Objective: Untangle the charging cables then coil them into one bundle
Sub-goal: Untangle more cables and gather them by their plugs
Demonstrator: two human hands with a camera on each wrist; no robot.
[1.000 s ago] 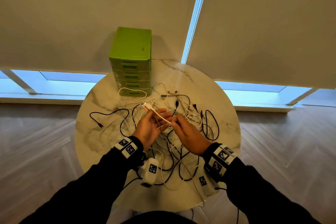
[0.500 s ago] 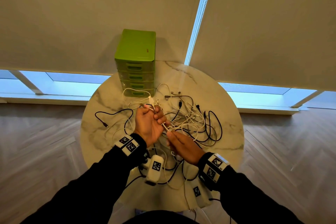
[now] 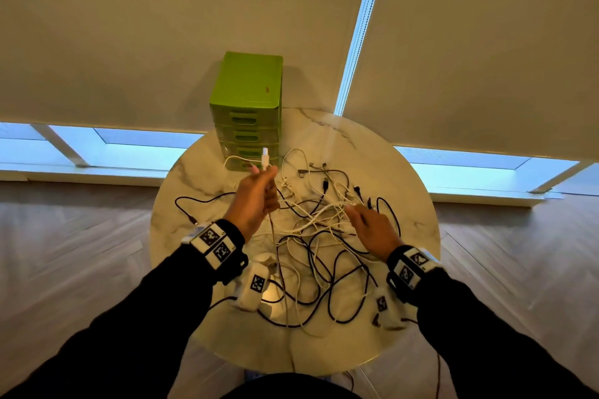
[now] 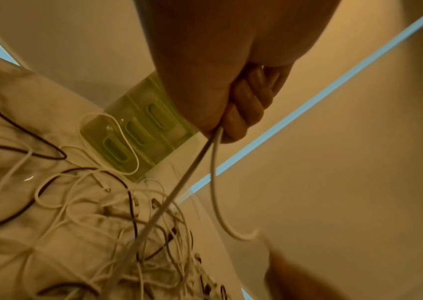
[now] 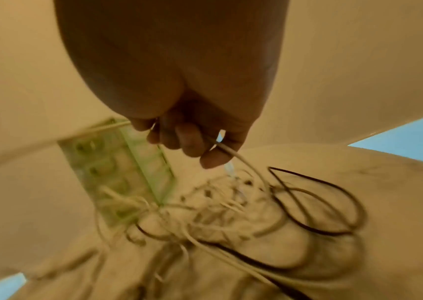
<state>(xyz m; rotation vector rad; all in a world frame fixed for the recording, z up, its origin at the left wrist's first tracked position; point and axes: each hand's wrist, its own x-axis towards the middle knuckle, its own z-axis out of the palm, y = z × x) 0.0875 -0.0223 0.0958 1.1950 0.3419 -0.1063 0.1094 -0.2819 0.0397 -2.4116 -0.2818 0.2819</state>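
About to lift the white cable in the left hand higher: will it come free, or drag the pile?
Likely floppy: the white cable sags below the left hand. It runs into the pile, so it will probably drag loops along. Probably light.

The room is dim and warm-toned, and the drawn blinds [image 3: 129,26] block most of the daylight. Cold blue light leaks through the narrow gap between them [image 3: 363,26] and through the low strips of window [image 3: 129,152] beneath. A small glare spot sits on the marble surface [image 3: 270,293] near the left wrist. The head view bends straight lines towards its edges. Both wrist views are yellowish and soft; the right wrist view is heavily motion-blurred, smearing the cables [image 5: 231,203] and the green drawers [image 5: 118,172]. Each palm fills its frame's top in dark shadow
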